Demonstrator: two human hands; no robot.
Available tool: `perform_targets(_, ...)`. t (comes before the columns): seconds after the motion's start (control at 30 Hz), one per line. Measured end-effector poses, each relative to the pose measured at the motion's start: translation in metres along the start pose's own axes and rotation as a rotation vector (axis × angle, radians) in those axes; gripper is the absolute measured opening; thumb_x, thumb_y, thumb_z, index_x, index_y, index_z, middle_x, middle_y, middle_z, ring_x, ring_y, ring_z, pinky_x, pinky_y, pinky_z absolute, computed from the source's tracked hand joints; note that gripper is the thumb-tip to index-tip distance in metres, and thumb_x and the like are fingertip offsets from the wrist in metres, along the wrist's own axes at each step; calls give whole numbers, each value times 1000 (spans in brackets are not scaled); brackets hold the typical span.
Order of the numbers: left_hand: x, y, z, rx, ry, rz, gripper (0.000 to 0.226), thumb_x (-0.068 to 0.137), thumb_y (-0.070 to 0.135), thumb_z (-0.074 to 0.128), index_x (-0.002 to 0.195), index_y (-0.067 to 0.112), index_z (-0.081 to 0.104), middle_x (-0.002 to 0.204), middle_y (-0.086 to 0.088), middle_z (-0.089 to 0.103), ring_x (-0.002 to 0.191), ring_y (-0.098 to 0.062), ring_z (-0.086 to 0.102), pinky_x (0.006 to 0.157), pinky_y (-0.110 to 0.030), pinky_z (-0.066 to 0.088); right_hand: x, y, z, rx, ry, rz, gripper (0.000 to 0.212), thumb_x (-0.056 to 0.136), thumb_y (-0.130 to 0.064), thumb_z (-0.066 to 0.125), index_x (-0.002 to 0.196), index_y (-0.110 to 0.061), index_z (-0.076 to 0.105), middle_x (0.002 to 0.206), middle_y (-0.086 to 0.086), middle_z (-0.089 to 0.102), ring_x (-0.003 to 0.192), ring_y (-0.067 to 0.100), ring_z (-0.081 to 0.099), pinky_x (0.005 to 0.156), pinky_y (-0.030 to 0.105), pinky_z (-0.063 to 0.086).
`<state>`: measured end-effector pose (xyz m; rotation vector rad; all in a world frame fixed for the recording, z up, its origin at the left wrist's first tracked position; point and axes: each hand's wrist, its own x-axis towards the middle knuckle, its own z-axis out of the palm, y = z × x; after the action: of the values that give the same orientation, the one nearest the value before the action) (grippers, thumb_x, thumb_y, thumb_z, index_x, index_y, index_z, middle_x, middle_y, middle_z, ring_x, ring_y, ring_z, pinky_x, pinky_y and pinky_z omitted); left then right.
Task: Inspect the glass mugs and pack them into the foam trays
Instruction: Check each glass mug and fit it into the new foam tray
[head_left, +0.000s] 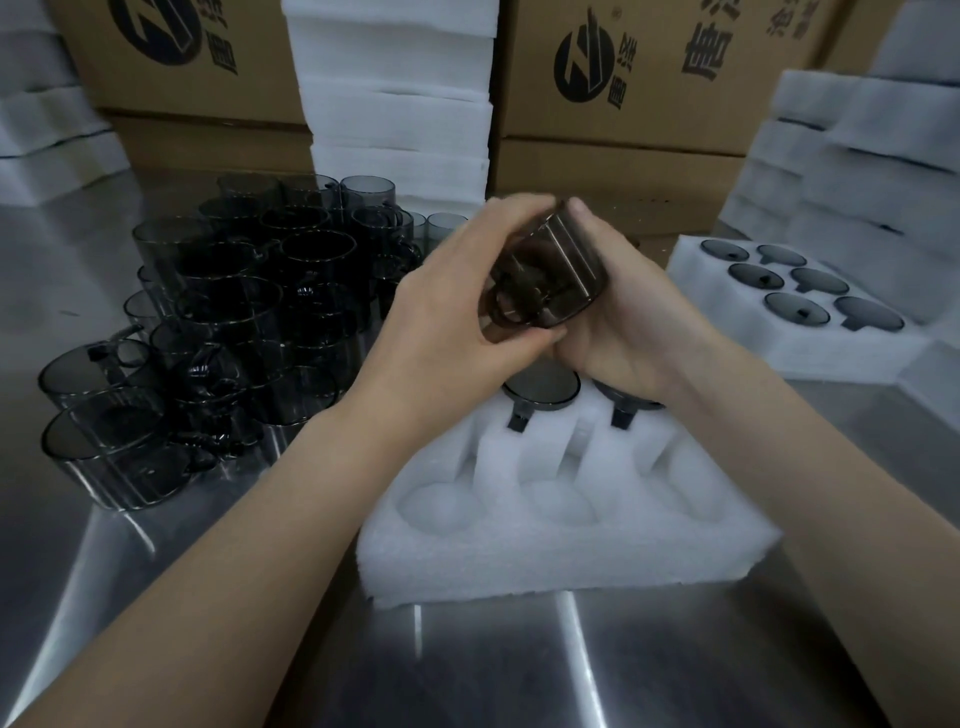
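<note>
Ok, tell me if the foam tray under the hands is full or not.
Not full. The foam tray shows two dark glass mugs in its far row; the three near pockets are empty.

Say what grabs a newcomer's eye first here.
Both hands, left hand and right hand, grip a smoky glass mug at centre, above a white foam tray with two mugs in its far row. A dense cluster of dark mugs crowds the steel table on the left; a filled tray sits at right.
</note>
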<state>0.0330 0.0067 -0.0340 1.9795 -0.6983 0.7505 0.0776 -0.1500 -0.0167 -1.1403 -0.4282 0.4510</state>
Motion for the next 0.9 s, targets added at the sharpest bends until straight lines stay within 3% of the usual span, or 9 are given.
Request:
perform_targets(0.1, 2, -1, -1, 34, -12, -25, 81, 75, 20, 75, 144, 33, 34, 130, 16, 51, 131, -2, 44, 109, -35, 40, -2, 0, -1, -97, 12, -9, 48, 101, -49, 35, 110, -20, 72, 119, 14, 69, 109, 28, 67, 89, 45, 55)
perform_targets(0.17, 2, -2, -1, 98, -28, -23, 87, 73, 29, 75, 148, 31, 31, 132, 18, 48, 137, -13, 38, 112, -45, 35, -3, 0, -1, -189, 82, -44, 45, 101, -47, 40, 110, -17, 72, 117, 16, 69, 108, 31, 67, 90, 51, 55)
perform_targets(0.23, 1, -3, 0, 128, -45, -27, 92, 70, 39, 77, 149, 25, 32, 140, 13, 48, 139, -16, 35, 113, -47, 33, -3, 1, 0, -249, 142, -81, 42, 101, -44, 44, 101, -16, 75, 107, 14, 73, 100, 29, 70, 88, 48, 55)
perform_targets(0.33, 1, -4, 1, 144, -26, -27, 85, 72, 38, 80, 146, 19, 41, 137, 5, 55, 128, -11, 50, 108, -34, 41, -3, 1, 4, -295, 224, -108, 40, 101, -39, 48, 92, -11, 76, 91, 12, 74, 84, 24, 71, 66, 33, 58)
perform_targets(0.47, 0, -3, 1, 118, -37, 42, 78, 76, 23, 81, 144, 17, 44, 134, 5, 58, 121, -4, 54, 99, -10, 40, -3, -1, 6, -250, 290, -109, 37, 100, -33, 52, 100, -1, 70, 89, 18, 70, 78, 28, 69, 56, 35, 60)
perform_targets(0.57, -1, -2, -1, 98, -72, 103, 82, 75, 20, 83, 145, 16, 41, 143, 3, 51, 133, -10, 46, 109, -23, 39, -5, -5, 5, -142, 207, -85, 33, 100, -31, 52, 103, -4, 71, 95, 17, 72, 82, 28, 72, 57, 34, 60)
perform_targets(0.67, 0, 1, -2, 70, -86, 155, 84, 72, 13, 83, 144, 15, 40, 152, 0, 40, 145, -17, 29, 118, -33, 29, -8, -7, 5, -27, 12, 27, 40, 101, -40, 45, 118, -10, 64, 108, 14, 72, 97, 26, 71, 68, 33, 59)
perform_targets(0.77, 1, 4, -2, 70, -61, 150, 83, 72, 9, 81, 141, 25, 37, 153, 7, 36, 147, -16, 23, 116, -53, 27, -9, -8, 5, 10, -143, 137, 47, 103, -48, 35, 123, -15, 61, 115, 11, 69, 104, 25, 68, 72, 35, 58)
perform_targets(0.9, 2, 3, -1, 38, -52, 142, 83, 69, 13, 83, 135, 28, 35, 151, 8, 38, 146, -18, 27, 114, -56, 30, -9, -7, 6, 10, -156, 93, 43, 104, -44, 34, 130, -18, 55, 117, 11, 67, 105, 26, 67, 69, 35, 58)
